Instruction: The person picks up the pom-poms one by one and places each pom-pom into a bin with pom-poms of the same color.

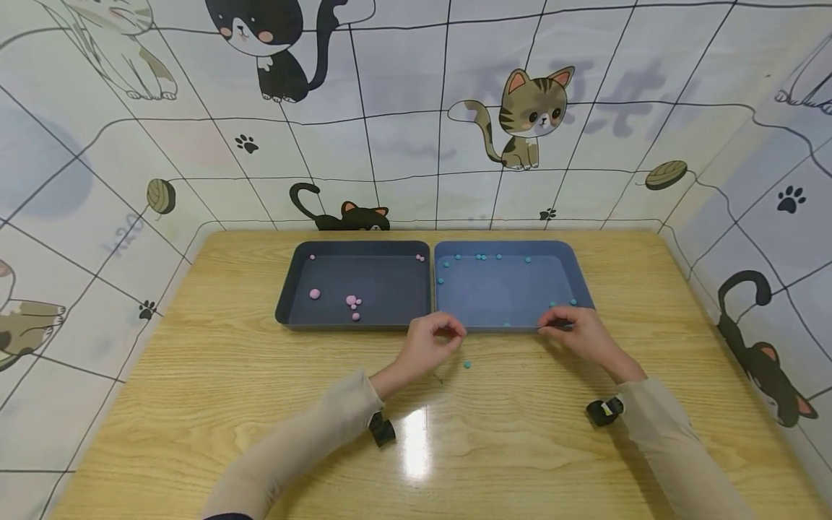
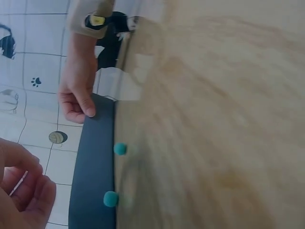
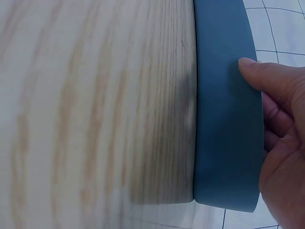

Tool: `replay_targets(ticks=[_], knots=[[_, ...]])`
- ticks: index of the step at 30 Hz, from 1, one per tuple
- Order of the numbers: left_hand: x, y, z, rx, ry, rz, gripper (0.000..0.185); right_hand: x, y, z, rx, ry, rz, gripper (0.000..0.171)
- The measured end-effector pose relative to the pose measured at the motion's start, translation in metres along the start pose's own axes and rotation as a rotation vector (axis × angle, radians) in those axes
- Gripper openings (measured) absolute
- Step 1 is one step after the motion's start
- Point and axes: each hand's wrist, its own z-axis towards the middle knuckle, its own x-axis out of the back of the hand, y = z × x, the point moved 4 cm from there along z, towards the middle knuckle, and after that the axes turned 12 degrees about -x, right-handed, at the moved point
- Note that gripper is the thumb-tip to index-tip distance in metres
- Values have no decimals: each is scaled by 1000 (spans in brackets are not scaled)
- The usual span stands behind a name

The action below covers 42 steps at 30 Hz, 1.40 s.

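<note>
Fingers of the left hand [image 1: 430, 344] are curled with thumb and fingertips drawn together just above the near rim of the blue tray [image 1: 507, 328]; whether anything is pinched between them cannot be told. A small teal ball [image 1: 466, 365] lies loose on the wooden table [image 1: 195, 375], just to the right of and nearer than those fingertips, closer to the left hand than to the right. The right hand [image 1: 575, 332] is curled over the blue tray's near edge, thumb on the wall. More teal balls are scattered inside it; pink balls [image 1: 352, 300] sit in the dark tray [image 1: 289, 289] alongside. Nothing stands between fingers and ball.
</note>
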Motion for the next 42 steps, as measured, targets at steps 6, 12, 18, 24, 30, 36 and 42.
replay_targets(ticks=[6,12,18,24,30,36,42], knots=[[-5,3,-13,4,-101,172,14,0,0,-1,-11,-5,14,11],[-10,5,-19,34,-202,284,20,0,0,-1,15,6,5,13],[-13,1,-19,65,-244,306,24,0,0,-1,6,6,-4,13],[-14,-3,-17,113,-270,296,28,1,0,-1,4,7,-1,12],[-15,-8,-16,131,-285,284,27,1,1,-1,25,12,2,15],[-17,-11,-15,115,-282,278,21,0,2,-1,29,14,4,16],[-22,-16,-13,105,-279,264,19,0,3,-1,37,18,6,16]])
